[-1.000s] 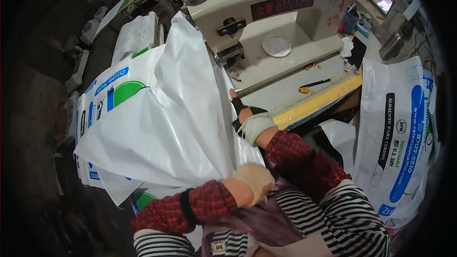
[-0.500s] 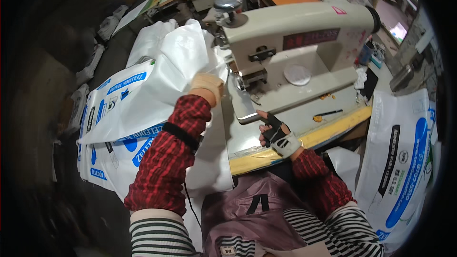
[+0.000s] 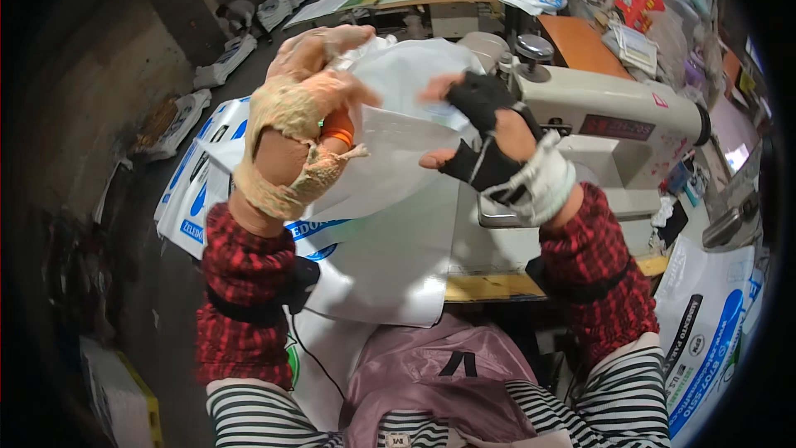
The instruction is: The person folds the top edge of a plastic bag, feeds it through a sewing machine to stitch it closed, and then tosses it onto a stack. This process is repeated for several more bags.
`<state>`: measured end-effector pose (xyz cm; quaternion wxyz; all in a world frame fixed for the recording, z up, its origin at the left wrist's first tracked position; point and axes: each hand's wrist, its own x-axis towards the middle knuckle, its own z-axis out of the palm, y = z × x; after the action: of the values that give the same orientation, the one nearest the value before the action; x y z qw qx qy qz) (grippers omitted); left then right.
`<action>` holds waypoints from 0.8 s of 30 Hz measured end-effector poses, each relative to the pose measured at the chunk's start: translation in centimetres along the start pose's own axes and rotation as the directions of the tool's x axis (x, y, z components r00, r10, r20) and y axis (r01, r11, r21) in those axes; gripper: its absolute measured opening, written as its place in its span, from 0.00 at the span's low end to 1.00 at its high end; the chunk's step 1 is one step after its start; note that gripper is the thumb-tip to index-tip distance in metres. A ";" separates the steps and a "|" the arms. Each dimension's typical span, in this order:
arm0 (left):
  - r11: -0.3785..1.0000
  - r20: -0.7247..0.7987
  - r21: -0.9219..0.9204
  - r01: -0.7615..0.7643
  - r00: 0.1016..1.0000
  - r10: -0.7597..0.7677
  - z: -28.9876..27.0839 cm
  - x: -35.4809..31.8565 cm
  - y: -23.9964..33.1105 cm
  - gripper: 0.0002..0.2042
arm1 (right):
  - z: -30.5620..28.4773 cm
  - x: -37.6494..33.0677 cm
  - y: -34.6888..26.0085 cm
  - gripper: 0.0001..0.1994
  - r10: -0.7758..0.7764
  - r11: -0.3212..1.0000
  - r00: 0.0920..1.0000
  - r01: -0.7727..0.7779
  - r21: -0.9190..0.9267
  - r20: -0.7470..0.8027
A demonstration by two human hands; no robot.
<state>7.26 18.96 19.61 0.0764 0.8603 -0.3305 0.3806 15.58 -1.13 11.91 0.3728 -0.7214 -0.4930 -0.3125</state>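
Since half a second ago you have lifted both hands off the bench and brought the white sack (image 3: 390,124) up before your face. Your left hand (image 3: 294,129), in a frayed knit glove, pinches its top edge at 11 o'clock; your right hand (image 3: 489,145), in a black fingerless glove, closes on the edge at 1 o'clock, spreading the slick woven plastic. Beyond stands the cream sewing machine (image 3: 613,116).

One view only: your head camera, fisheye, looking down and forward, close on raised hands before sewing machine (image 3: 613,129); lap at bottom edge, workshop floor bending along left rim.
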 end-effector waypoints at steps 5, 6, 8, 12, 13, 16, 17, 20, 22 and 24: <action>0.553 -0.273 -0.606 0.572 0.503 -0.820 2.3 -15.5 -0.2 0.14 | -1.2 1.4 -2.3 0.11 0.146 0.843 0.871 -0.357 0.401 0.469; 0.329 -0.106 -0.687 0.648 0.358 -0.928 3.9 -20.6 -0.7 0.13 | -2.9 2.1 -2.7 0.11 0.114 0.846 0.868 -0.340 0.410 0.484; -0.329 0.248 -0.715 0.617 -0.217 -0.944 5.3 -30.5 -0.3 0.11 | -5.5 3.9 -3.5 0.12 0.191 0.780 0.913 -0.364 0.509 0.360; -0.570 0.382 -0.820 0.045 -0.699 -0.605 5.4 -39.1 -0.2 0.09 | -7.8 7.2 -2.5 0.14 0.429 0.619 0.893 -0.400 0.676 0.137; -0.561 0.378 -0.827 0.030 -0.708 -0.597 5.2 -40.3 -0.5 0.09 | -8.2 7.8 -1.9 0.15 0.493 0.577 0.866 -0.399 0.713 0.086; -0.400 0.337 -0.916 -0.045 -0.628 -0.701 4.5 -44.8 -3.9 0.13 | -9.9 9.5 1.5 0.18 0.335 0.799 0.942 -0.294 0.524 0.018; -0.395 0.333 -0.918 -0.049 -0.635 -0.697 3.5 -45.4 -4.9 0.13 | -10.7 9.9 3.6 0.20 0.259 0.881 0.966 -0.233 0.411 -0.008; -0.337 0.093 -0.923 0.184 -0.744 -0.662 -0.1 -50.3 -7.9 0.07 | -15.1 10.0 12.0 0.20 0.289 0.871 0.954 -0.296 0.393 0.079; -0.287 -0.368 -0.418 0.862 -0.450 -0.813 -6.8 -54.0 -7.7 0.11 | -14.7 9.1 16.0 0.18 0.698 0.551 0.709 -0.441 0.708 -0.102; -0.246 -0.510 0.479 0.842 0.039 -0.860 -16.1 -51.2 -6.7 0.17 | -18.3 7.0 23.2 0.11 0.809 0.393 0.582 -0.640 0.660 0.083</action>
<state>-23.48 56.45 -4.44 -0.0180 0.7904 0.5361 0.2958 38.18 -18.76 21.97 0.7472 -0.6479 -0.1465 -0.0215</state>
